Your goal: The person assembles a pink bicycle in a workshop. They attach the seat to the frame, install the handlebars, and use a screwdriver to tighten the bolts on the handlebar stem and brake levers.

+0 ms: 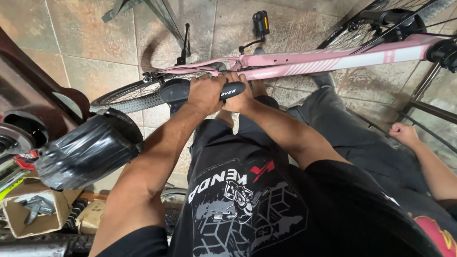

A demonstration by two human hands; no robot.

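Warm, dim indoor light; glare on the black plastic wrap (88, 152); wide-angle bending at edges; floor (85, 43) softly shadowed.

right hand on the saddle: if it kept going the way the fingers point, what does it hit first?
Probably the pink frame tube: the right hand grips the black saddle, fingers aimed up-picture at it. Depth between them is unclear.

The bicycle frame (333, 59) is pale pink with white diagonal stripes. The saddle (183, 89) is black, as is the pedal (260, 23), which carries an orange reflector. The floor (85, 43) is mottled brown-grey tile. The cardboard box (19, 216) is tan.
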